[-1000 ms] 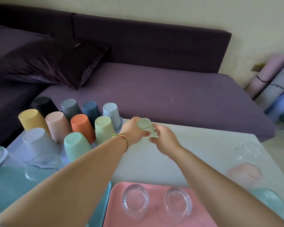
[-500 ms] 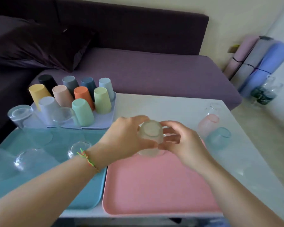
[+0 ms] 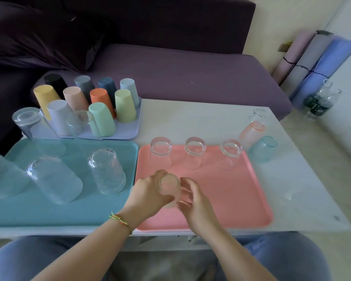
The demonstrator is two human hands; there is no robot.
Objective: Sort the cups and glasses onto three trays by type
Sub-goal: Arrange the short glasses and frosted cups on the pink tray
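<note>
Two hands meet round one small frosted drinking glass (image 3: 168,186), turned mouth-down at the near left part of the flat pink plastic tray (image 3: 231,191). The left hand (image 3: 148,192) wraps fingers and thumb round the glass's left wall. The right hand (image 3: 194,201) cups the opposite wall with curled fingers. Whether the rim already rests on the tray cannot be told.

Step in hand, as judged: setting this glass down to begin a second row, since three small clear inverted glasses (image 3: 195,147) stand in a line on the same tray just beyond the hands. Left of the hands, a teal plastic tray (image 3: 49,213) carries tall textured glasses (image 3: 106,171). Beyond that, a lavender tray (image 3: 130,135) carries coloured plastic cups (image 3: 101,118).

Next move, as judged: seat the glass flat, let go with both hands, then reach forward and far to the right. There a pink frosted glass (image 3: 251,132), a teal tinted glass (image 3: 262,149) and a clear glass (image 3: 258,116) stand unsorted on the white bench (image 3: 302,179). They stand close together, so the grip must take one without knocking its neighbours.
</note>
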